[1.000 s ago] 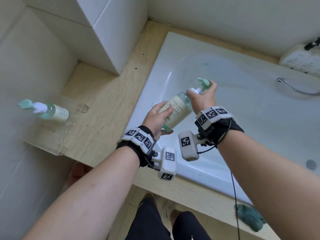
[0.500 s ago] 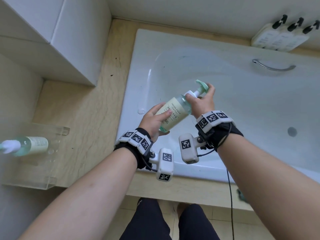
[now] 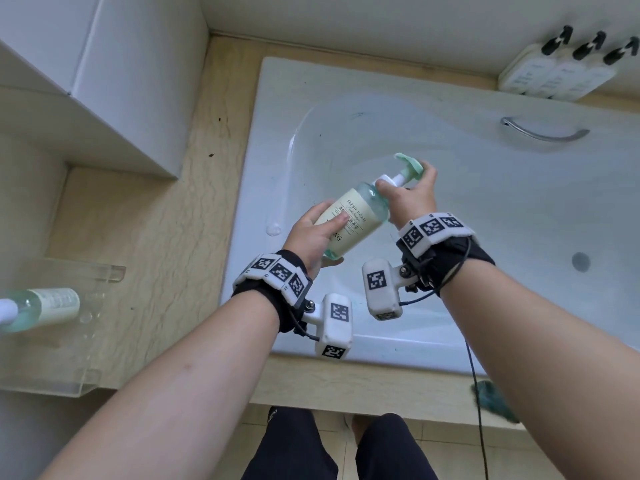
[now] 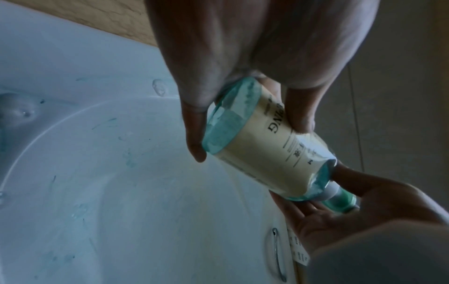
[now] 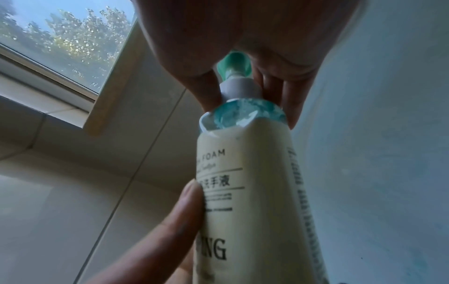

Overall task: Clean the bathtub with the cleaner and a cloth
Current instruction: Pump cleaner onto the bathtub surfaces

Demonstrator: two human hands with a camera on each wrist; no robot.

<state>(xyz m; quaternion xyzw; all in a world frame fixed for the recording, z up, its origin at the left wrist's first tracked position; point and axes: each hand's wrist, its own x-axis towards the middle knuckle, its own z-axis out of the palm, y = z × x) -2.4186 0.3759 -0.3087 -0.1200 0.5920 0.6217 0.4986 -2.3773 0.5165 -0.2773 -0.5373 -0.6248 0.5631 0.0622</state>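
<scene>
Both hands are wrapped around the soap bottle (image 3: 349, 223), left hand (image 3: 311, 237) low, right hand (image 3: 410, 197) at the pump, tipped over the bathtub (image 3: 519, 209); next, soap must be pumped out.

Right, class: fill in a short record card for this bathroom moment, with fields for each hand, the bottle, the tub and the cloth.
left hand: grips the lower body of the pump bottle
right hand: grips the bottle's neck, below the green pump head
pump bottle: tilted, held over the tub, pump end away from the person
bathtub: white, with greenish smears inside
cloth: teal, on the near ledge, untouched
</scene>
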